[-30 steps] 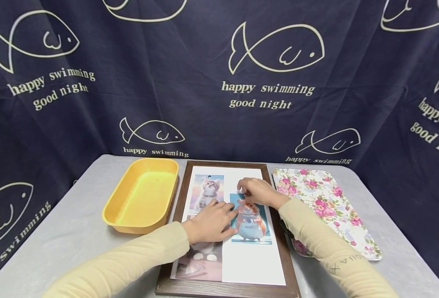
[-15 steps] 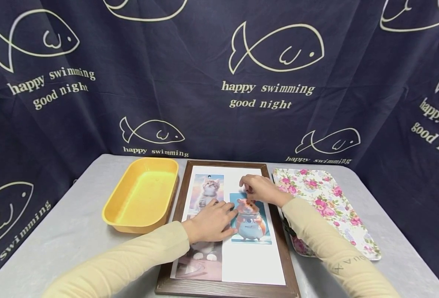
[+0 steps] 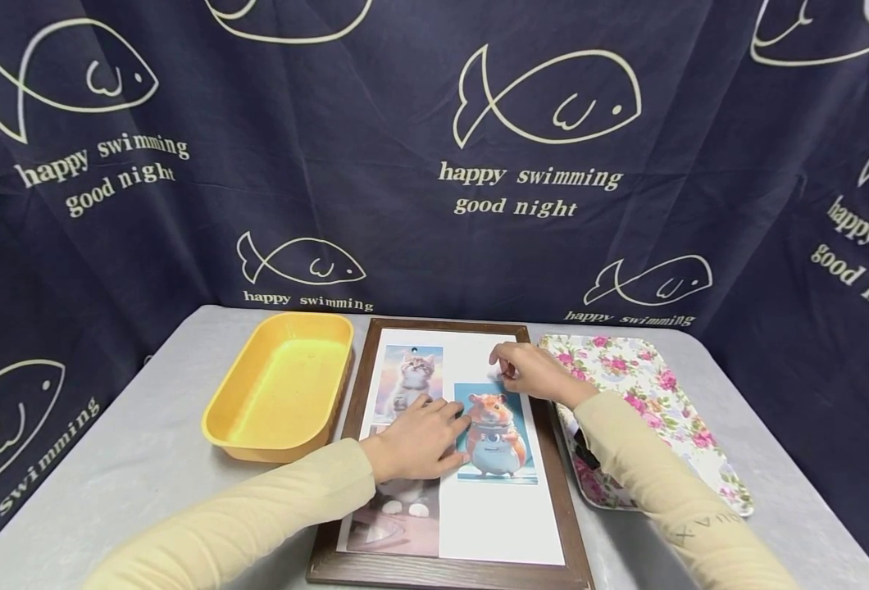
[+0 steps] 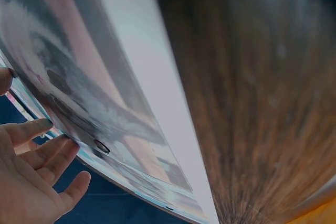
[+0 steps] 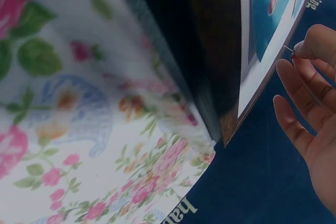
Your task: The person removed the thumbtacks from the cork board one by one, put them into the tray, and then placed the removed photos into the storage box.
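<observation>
My left hand [image 3: 421, 438] lies with spread fingers across the board in the brown frame [image 3: 353, 393], its fingertips at the left edge of the hamster picture [image 3: 495, 438]. My right hand [image 3: 534, 373] is at the hamster picture's upper right corner. Between thumb and forefinger it pinches a small pushpin [image 5: 293, 54], whose thin needle points toward the board in the right wrist view. Left of the hamster, a kitten picture [image 3: 408, 378] bears a dark pin [image 3: 415, 350] at its top. Below that, another cat picture [image 3: 401, 533] is partly covered by my left hand.
A yellow plastic basin [image 3: 279, 393] stands left of the frame. To the right lies a floral tray [image 3: 671, 426] with a dark object [image 3: 585, 451] at its near left side, partly behind my right sleeve. A dark blue fish-print curtain [image 3: 405, 164] hangs behind the table.
My right hand has slid right along the hamster picture's top edge, uncovering the hamster's head. More of the dark object on the tray shows. My left hand has stayed put.
</observation>
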`<state>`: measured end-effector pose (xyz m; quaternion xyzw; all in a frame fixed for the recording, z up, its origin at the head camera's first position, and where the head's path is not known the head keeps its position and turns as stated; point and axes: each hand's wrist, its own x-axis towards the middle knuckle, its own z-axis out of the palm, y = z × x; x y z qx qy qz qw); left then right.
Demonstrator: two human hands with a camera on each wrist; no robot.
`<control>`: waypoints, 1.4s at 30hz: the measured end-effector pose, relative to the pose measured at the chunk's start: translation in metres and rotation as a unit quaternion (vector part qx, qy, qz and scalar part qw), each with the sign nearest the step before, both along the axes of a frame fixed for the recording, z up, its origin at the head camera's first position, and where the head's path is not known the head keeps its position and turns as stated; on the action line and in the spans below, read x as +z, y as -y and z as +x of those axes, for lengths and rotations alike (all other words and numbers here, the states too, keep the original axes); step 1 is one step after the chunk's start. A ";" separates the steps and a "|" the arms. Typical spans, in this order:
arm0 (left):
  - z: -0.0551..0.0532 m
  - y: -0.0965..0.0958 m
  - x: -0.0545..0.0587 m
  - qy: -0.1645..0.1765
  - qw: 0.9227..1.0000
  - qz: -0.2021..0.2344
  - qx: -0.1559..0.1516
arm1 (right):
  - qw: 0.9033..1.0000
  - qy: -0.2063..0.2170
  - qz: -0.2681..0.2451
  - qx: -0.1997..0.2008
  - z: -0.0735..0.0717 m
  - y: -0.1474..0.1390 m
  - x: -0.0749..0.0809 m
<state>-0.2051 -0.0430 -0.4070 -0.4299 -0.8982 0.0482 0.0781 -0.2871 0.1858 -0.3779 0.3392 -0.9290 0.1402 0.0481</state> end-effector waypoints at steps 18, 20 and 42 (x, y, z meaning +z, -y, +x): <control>0.000 -0.001 0.000 0.004 1.000 -0.005 0.004 | 0.999 0.006 -0.021 -0.046 0.000 -0.037 -0.004; 0.000 -0.001 -0.001 0.003 1.000 -0.006 0.004 | 0.998 0.004 -0.022 -0.054 -0.001 -0.041 -0.004; 0.000 0.000 -0.001 -0.004 1.000 -0.002 -0.004 | 0.996 0.000 -0.037 -0.083 -0.007 -0.081 -0.017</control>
